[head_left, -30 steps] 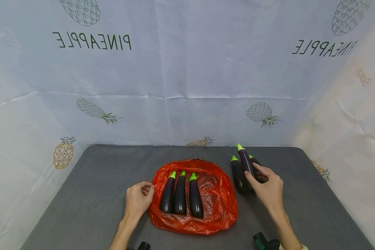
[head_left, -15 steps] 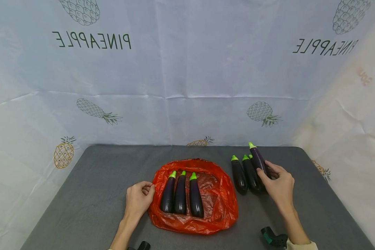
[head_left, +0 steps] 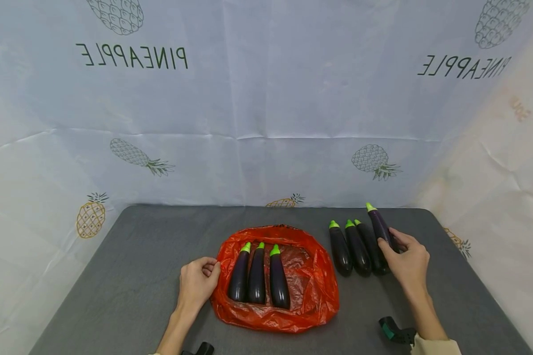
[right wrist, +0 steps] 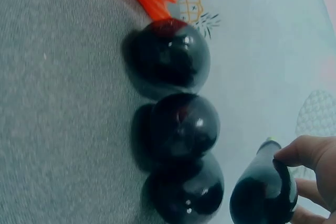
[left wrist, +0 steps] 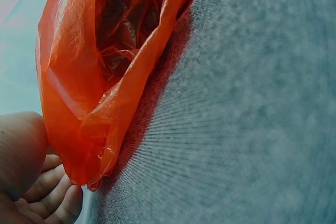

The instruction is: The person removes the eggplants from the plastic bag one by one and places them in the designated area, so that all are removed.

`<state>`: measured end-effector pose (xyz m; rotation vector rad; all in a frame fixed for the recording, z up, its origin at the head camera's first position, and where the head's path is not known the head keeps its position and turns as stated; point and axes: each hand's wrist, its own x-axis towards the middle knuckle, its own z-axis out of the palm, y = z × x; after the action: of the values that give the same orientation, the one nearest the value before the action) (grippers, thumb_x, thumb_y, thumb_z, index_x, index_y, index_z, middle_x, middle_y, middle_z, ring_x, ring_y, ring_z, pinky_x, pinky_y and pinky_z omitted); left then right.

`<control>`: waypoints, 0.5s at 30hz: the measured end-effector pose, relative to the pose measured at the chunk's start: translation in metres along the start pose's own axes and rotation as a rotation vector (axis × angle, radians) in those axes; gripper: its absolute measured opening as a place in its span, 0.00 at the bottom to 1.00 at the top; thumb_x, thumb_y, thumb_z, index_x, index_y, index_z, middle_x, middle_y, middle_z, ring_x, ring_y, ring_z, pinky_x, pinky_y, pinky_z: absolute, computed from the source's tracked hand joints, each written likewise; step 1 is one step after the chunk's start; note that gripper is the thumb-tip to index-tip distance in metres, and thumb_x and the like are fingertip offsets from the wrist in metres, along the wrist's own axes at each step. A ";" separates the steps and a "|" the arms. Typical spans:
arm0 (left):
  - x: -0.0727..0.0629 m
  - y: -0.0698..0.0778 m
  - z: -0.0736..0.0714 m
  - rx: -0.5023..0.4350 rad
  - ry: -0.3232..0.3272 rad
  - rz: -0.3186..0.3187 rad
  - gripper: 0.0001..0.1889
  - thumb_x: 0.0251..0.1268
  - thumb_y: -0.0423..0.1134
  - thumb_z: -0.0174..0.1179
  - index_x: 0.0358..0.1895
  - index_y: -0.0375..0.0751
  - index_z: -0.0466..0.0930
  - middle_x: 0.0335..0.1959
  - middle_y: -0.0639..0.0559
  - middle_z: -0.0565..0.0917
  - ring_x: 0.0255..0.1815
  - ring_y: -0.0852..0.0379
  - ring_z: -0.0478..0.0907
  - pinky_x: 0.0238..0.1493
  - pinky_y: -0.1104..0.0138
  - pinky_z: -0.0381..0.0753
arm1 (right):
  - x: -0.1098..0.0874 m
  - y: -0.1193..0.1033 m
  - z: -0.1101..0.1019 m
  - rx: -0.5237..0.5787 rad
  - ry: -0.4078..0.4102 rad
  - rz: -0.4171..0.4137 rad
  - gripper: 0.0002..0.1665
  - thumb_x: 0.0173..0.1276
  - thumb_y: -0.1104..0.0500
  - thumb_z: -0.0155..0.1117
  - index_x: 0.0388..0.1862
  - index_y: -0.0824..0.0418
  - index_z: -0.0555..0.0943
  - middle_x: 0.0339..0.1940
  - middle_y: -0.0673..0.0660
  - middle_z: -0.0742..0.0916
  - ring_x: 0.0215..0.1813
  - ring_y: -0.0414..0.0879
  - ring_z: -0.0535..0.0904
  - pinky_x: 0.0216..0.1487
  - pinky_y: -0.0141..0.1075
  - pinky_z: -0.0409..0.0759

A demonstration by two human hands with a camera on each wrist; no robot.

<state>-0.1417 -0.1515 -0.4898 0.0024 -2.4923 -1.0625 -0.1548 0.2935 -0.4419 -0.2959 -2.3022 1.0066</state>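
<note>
An eggplant (head_left: 379, 224) with a bright green tip is gripped between the thumb and fingers of my right hand (head_left: 408, 256). In the right wrist view the held eggplant (right wrist: 265, 187) hangs above the table, apart from the others. Just left of it, three eggplants (head_left: 357, 249) lie side by side on the table. My left hand (head_left: 197, 283) pinches the left rim of an open red plastic bag (head_left: 275, 323). Inside the bag lie three more eggplants (head_left: 256, 278), green ends pointing away. The left wrist view shows the bag's edge (left wrist: 131, 93) between thumb and fingers.
A grey table (head_left: 129, 276) carries everything. Behind it hangs a white cloth (head_left: 266, 98) printed with pineapples. Black wrist devices (head_left: 395, 331) show near the front edge by both forearms.
My right hand has moved rightward with its eggplant, from over the loose ones to their right side, uncovering the three in the row. The left hand and bag have stayed put.
</note>
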 end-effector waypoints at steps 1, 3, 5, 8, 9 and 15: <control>0.000 0.000 0.000 0.000 0.000 -0.001 0.03 0.56 0.28 0.69 0.27 0.34 0.87 0.19 0.50 0.84 0.18 0.67 0.75 0.25 0.70 0.79 | 0.001 0.001 0.000 -0.006 0.001 0.002 0.25 0.61 0.63 0.74 0.57 0.69 0.85 0.53 0.75 0.86 0.35 0.07 0.63 0.37 0.08 0.64; 0.000 0.000 0.000 0.001 -0.001 -0.001 0.03 0.56 0.28 0.69 0.27 0.34 0.87 0.19 0.50 0.84 0.18 0.67 0.75 0.25 0.70 0.79 | 0.001 0.003 -0.001 -0.014 0.003 0.012 0.25 0.61 0.63 0.73 0.58 0.69 0.84 0.54 0.75 0.86 0.35 0.07 0.63 0.37 0.08 0.63; 0.000 0.000 -0.001 0.004 -0.001 0.000 0.03 0.56 0.28 0.69 0.27 0.34 0.87 0.19 0.50 0.84 0.18 0.67 0.75 0.25 0.70 0.79 | 0.002 0.005 -0.002 -0.022 0.005 0.018 0.25 0.61 0.63 0.73 0.58 0.69 0.84 0.54 0.75 0.86 0.35 0.07 0.62 0.36 0.08 0.62; 0.000 0.000 -0.001 0.007 0.001 0.002 0.03 0.56 0.28 0.69 0.27 0.34 0.87 0.19 0.50 0.84 0.18 0.66 0.75 0.25 0.70 0.79 | 0.003 0.009 -0.002 -0.031 0.004 0.026 0.25 0.61 0.62 0.73 0.58 0.69 0.84 0.55 0.74 0.86 0.36 0.07 0.61 0.36 0.08 0.62; 0.000 0.000 -0.001 0.008 -0.001 0.001 0.03 0.56 0.28 0.69 0.27 0.34 0.87 0.19 0.50 0.84 0.18 0.66 0.75 0.25 0.70 0.79 | 0.003 0.010 -0.002 -0.038 0.003 0.029 0.25 0.62 0.62 0.73 0.58 0.68 0.84 0.55 0.74 0.86 0.36 0.08 0.63 0.36 0.08 0.61; -0.001 0.000 -0.001 0.007 -0.005 -0.003 0.03 0.57 0.28 0.69 0.27 0.34 0.87 0.19 0.50 0.84 0.18 0.67 0.75 0.25 0.71 0.78 | 0.004 0.016 -0.002 -0.070 -0.016 0.036 0.25 0.62 0.62 0.71 0.59 0.69 0.84 0.57 0.74 0.85 0.48 0.63 0.87 0.35 0.08 0.59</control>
<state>-0.1407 -0.1516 -0.4895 0.0056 -2.5011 -1.0559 -0.1569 0.3074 -0.4507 -0.3597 -2.3573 0.9508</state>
